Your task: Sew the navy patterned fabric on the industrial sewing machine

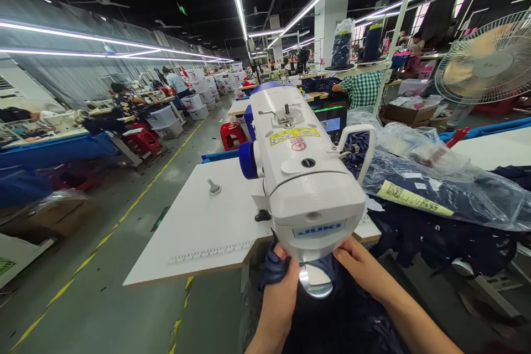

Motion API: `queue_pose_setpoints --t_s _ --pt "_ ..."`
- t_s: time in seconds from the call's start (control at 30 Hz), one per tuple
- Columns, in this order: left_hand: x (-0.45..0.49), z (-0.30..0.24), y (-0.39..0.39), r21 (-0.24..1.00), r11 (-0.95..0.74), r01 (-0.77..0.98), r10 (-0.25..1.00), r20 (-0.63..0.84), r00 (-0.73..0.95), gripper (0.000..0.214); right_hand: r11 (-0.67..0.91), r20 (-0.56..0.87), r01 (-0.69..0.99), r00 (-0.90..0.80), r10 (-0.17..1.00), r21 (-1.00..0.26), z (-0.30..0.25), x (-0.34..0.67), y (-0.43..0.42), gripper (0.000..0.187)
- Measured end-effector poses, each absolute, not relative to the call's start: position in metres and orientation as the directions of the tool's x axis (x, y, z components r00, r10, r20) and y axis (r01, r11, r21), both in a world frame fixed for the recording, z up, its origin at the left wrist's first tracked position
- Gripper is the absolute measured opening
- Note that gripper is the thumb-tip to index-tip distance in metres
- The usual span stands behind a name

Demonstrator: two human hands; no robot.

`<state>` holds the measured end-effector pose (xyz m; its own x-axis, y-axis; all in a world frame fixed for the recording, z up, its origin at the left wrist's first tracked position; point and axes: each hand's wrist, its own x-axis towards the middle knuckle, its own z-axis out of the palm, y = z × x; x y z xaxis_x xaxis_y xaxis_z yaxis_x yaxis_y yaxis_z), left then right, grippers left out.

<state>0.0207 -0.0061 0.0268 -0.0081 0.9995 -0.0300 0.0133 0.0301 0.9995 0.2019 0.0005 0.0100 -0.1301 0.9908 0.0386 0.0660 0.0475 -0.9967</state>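
Observation:
A white JUKI sewing machine (307, 177) stands in front of me, its head hiding the needle area. Dark navy fabric (274, 266) is bunched around the round metal bed end (317, 282) below the head. On the left of that bed, my left hand (284, 282) is closed on the fabric, thumb uppermost. My right hand (359, 265) grips the cloth on the other side, close under the machine head; its fingertips are partly hidden. More of the dark cloth hangs down between my forearms.
A white tabletop (186, 215) with a printed ruler extends left of the machine. Plastic-wrapped dark garments (435, 188) are piled at the right, near a large fan (489, 66). Thread cones (342, 47) stand behind. Red stools (232, 135) and an aisle lie beyond.

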Motion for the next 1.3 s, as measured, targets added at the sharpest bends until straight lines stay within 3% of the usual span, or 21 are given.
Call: queue_pose_setpoints --t_s 0.67,1.07,1.3 --pt "0.018 0.030 -0.005 1.000 -0.003 -0.030 0.999 0.001 -0.049 0.019 0.079 0.059 0.196 -0.106 0.993 -0.977 0.015 0.203 -0.001 0.011" --pt "0.018 0.039 -0.005 0.989 0.087 -0.116 0.994 -0.094 -0.063 0.024 0.063 0.046 0.200 -0.089 0.995 -0.978 0.013 0.203 -0.001 0.011" --pt "0.020 0.029 -0.005 0.995 0.013 -0.098 0.995 -0.023 -0.102 0.021 0.069 0.061 0.203 -0.041 0.997 -0.977 0.015 0.200 -0.002 0.013"
